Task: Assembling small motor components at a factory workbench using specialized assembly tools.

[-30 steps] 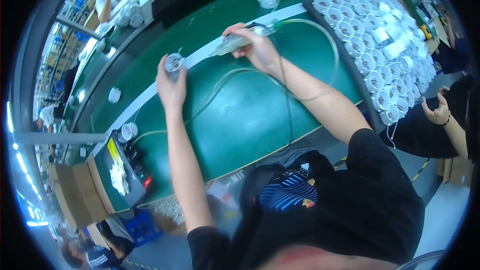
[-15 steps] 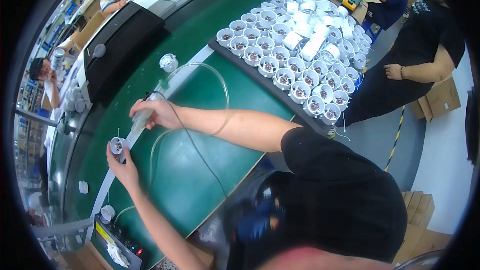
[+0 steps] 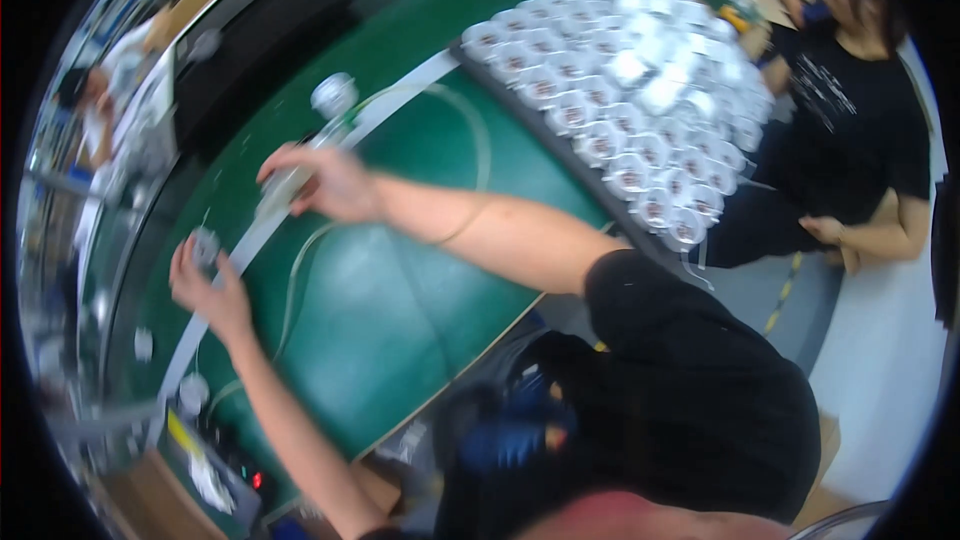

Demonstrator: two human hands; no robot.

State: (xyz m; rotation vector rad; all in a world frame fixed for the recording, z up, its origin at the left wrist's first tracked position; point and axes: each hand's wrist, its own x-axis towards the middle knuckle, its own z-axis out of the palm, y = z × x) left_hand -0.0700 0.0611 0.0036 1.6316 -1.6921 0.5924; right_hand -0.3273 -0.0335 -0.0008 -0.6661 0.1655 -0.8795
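On the left, my left hand [image 3: 212, 298] has its thumb and fingers around a small white round cup [image 3: 204, 248]. Blur hides what is inside the cup. Farther up the green bench, my right hand [image 3: 335, 185] grips a translucent dispensing syringe [image 3: 284, 192], its lower end angled toward the lower left. From the syringe, a clear hose [image 3: 484, 145] loops over my right forearm. Another white cup [image 3: 334, 97] stands just beyond my right hand.
A dark board [image 3: 548, 150] carries many white cups [image 3: 630, 176] at upper right, beside a standing person [image 3: 850, 110]. Single cups [image 3: 193, 393] rest at lower left near a box with a red light [image 3: 240, 502]. A black panel [image 3: 265, 50] borders the far side.
My view has shifted and blurred. My left hand and its cup have moved up and left; the syringe stays in my right hand. The standing person has turned and leans toward the bench.
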